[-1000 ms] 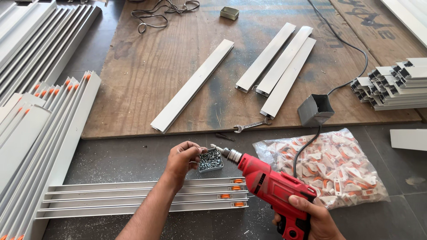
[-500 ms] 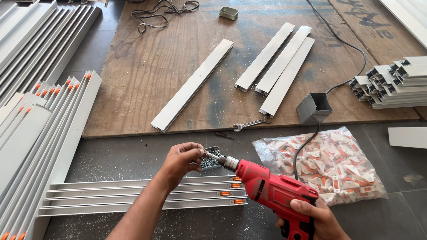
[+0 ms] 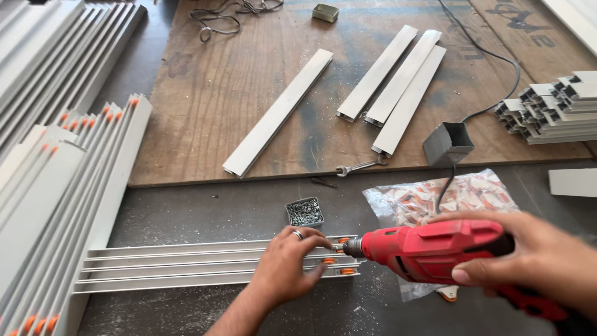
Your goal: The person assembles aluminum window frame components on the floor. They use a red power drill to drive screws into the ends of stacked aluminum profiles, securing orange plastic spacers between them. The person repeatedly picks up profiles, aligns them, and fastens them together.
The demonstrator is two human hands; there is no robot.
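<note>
Drill: a red power drill [image 3: 435, 249] lies nearly level at about 4 o'clock in the head view; its chuck points toward 9 o'clock and meets the end of the track.
Right hand: the right hand [image 3: 528, 258] is wrapped round the drill's body from above, fingers closed on the red casing; thumb underneath.
Left hand: the left hand [image 3: 289, 264] presses down on the track just left of the chuck; fingers spread and flat, gripping nothing; a ring shows on one finger.
Track: a long grey aluminium track [image 3: 186, 267] runs from 9 o'clock toward the centre on the dark floor; small orange pieces sit at its right end, beside the chuck.
Screws: a small square tray of screws [image 3: 305, 211] sits just above the left hand, toward 12 o'clock; apart from the track.
Bag: a clear bag of orange-and-white parts [image 3: 448, 193] lies behind the drill at 3 o'clock; the black cord crosses it.
Board: a worn plywood board [image 3: 205, 112] fills the far floor at 12 o'clock; on it lie one long white strip [image 3: 280, 112], three more white strips [image 3: 398, 81] side by side, and a spanner [image 3: 360, 166] near the front edge.
Stacks: grey profiles with orange tips [image 3: 68, 186] pile up at 9 o'clock; short cut profile ends [image 3: 547, 106] are stacked at 2 o'clock.
</note>
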